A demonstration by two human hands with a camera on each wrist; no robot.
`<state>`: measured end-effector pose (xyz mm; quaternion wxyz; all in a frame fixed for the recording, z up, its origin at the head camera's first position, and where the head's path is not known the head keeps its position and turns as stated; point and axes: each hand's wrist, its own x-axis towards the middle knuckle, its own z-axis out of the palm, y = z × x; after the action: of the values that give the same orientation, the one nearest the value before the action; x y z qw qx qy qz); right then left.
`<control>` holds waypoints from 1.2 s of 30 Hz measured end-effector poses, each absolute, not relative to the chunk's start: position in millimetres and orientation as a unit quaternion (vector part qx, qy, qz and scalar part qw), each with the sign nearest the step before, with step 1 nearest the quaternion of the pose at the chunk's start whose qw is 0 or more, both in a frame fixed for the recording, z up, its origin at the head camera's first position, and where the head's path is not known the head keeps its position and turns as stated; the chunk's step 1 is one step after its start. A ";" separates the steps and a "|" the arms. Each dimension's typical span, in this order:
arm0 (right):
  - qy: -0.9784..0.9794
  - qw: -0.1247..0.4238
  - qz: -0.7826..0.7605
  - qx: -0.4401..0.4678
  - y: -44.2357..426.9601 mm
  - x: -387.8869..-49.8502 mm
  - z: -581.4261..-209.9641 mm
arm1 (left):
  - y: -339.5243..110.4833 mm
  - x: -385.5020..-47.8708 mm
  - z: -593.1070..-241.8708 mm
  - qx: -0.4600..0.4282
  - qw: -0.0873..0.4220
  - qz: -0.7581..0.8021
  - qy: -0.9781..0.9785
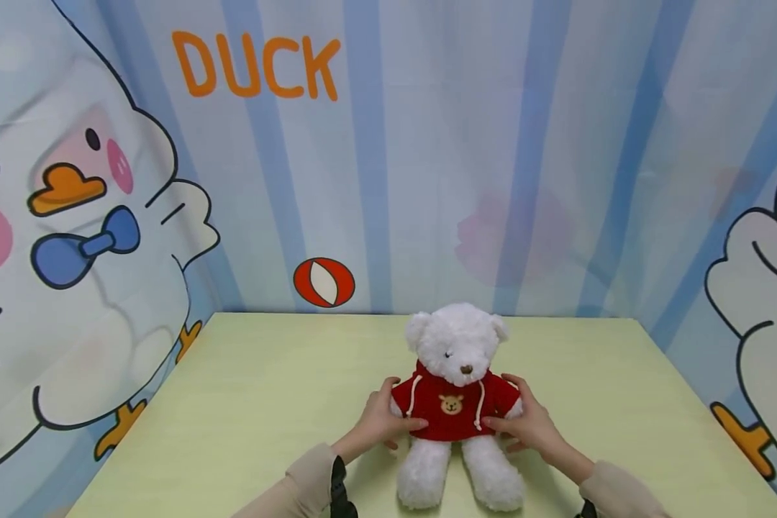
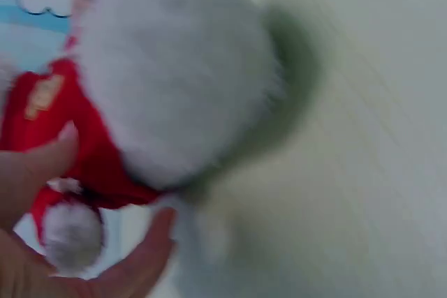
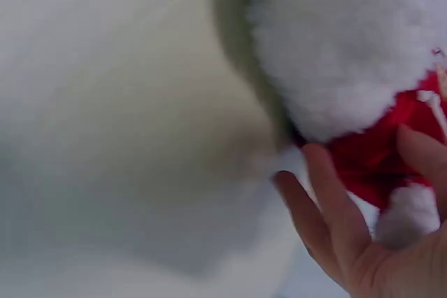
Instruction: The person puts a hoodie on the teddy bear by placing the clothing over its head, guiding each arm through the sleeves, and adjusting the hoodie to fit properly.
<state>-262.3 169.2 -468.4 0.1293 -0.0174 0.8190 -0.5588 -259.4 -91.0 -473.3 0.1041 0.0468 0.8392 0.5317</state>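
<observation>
A white plush teddy bear (image 1: 456,414) in a red hooded top sits upright at the front of the table, facing the head camera. My left hand (image 1: 378,417) holds its side at the picture's left, thumb on the red cloth and fingers around behind the arm. On the other side my right hand (image 1: 532,426) grips it likewise, thumb at the front hem. In the left wrist view a furry white leg (image 2: 174,75) fills the middle, beside my thumb. The right wrist view shows the other leg (image 3: 342,40) above my curved fingers. Fingertips behind the bear are partly hidden.
The pale yellow-green table (image 1: 285,374) reaches back to a striped blue curtain (image 1: 427,144) printed with cartoon ducks and the word DUCK. Similar printed cloth hangs along the left and right sides.
</observation>
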 end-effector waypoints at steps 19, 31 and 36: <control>0.745 0.205 -0.635 0.005 165.7 -246.6 -441.4 | -81.4 -250.2 -440.2 -0.029 0.225 0.679 0.698; 0.755 0.203 -0.623 0.006 168.5 -259.5 -440.8 | -79.9 -261.7 -443.8 -0.050 0.191 0.679 0.707; 0.820 0.171 -0.547 -0.005 175.9 -257.4 -439.3 | -78.3 -260.7 -440.8 -0.053 0.166 0.676 0.716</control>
<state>-257.4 175.9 -439.3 0.1708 -0.0047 0.8198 -0.5466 -260.7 -78.3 -440.8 0.1664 -0.0531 0.7158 0.6761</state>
